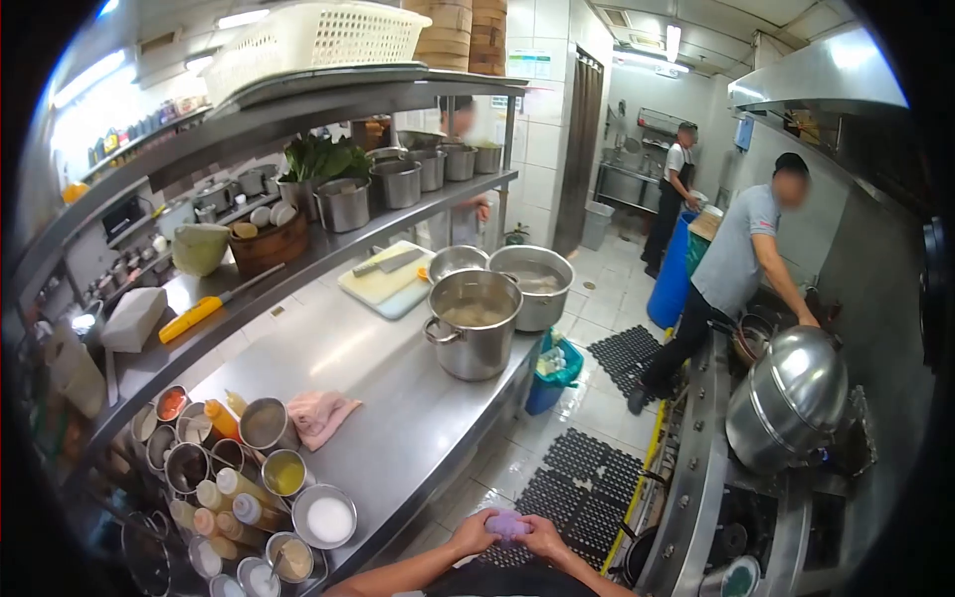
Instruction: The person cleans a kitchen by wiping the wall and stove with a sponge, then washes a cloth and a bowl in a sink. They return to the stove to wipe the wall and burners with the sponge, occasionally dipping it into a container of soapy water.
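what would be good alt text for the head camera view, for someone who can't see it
The wearer's right hand and left hand hold a small purple item beside a steel kitchen counter bearing large pots, a cutting board and squeeze bottles. At picture right, a co-worker reaches toward a domed steel vessel.

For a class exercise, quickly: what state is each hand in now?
Left hand: closed on one side of a purple item.
Right hand: closed on its other side.

Forearms (410, 573) cut off below, wall notice (529, 66) unreadable
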The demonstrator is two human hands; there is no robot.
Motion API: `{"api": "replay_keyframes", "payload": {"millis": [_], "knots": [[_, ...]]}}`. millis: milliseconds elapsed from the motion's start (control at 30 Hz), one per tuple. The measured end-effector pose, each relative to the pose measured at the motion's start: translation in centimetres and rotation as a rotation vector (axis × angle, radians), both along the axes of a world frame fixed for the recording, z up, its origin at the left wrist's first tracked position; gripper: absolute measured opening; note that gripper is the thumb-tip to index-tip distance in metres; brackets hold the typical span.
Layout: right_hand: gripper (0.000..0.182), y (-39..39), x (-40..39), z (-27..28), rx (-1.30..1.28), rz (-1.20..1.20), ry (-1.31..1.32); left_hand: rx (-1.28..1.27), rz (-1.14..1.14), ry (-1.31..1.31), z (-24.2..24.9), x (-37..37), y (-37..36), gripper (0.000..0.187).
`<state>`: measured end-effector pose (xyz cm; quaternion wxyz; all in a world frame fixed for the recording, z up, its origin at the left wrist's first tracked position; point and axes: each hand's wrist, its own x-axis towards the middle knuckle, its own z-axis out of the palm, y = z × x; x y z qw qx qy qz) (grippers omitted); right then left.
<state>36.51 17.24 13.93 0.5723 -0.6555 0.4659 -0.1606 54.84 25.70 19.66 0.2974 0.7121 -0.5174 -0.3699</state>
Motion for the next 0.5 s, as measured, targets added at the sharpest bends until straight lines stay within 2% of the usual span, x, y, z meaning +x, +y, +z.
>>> {"api": "replay_keyframes", "payload": {"millis": [67,100,133,167,200,267,300,333,367,400,433,467,500], "knots": [[0.039,-1.9,0.1,-2.3,-0.1,0.142,-0.047,-0.008,0.039,-0.061,-0.3,0.3,-0.6,0.052],[0.039,-2.3,-0.2,-1.3,-0.096,0.147,-0.065,0.002,-0.014,-0.123,-0.6,0.5,-1.1,0.05],[0.037,-2.8,-0.5,2.8,-0.217,0.203,0.048,0.011,-0.071,-0.183,-0.8,0.6,-1.7,0.047],[0.036,-3.1,-0.9,5.3,-0.33,0.252,0.163,-0.107,-0.067,-0.447,-1.0,-0.2,-1.8,0.043],[0.036,-3.8,-1.5,5.0,-0.308,0.242,0.151,-0.087,-0.082,-0.457,-1.5,-0.5,-2.4,0.043],[0.032,-5.4,-3.0,3.0,-0.74,0.346,0.065,-0.529,-0.138,-0.461,-3.1,-1.1,-4.1,0.039],[0.033,-6.2,-3.7,2.5,-0.834,0.297,-0.057,-0.113,-0.125,-0.161,-1.3,-2.0,-4.9,0.035],[0.033,-7.0,-4.6,1.6,-0.931,0.243,-0.173,0.017,-0.154,-0.034,-2.0,-2.1,-5.8,0.034],[0.026,-7.9,-5.4,0.7,-0.858,0.228,-0.236,0.048,-0.186,0.138,-2.6,-2.2,-6.2,0.032],[0.026,-8.4,-6.9,1.2,-0.851,0.205,-0.232,0.076,-0.216,0.307,-1.9,-2.3,-7.3,0.03],[0.025,-8.8,-8.3,3.2,-0.435,0.197,-0.209,0.089,-0.239,0.299,-1.0,-3.1,-8.3,0.03],[0.024,-9.2,-9.3,4.7,-0.017,0.182,-0.196,0.119,-0.21,0.418,-0.1,-4.1,-9.2,0.031],[0.025,-9.6,-10.0,5.2,0.057,0.128,-0.242,0.153,-0.175,0.536,0.5,-4.9,-10.0,0.033]]}}
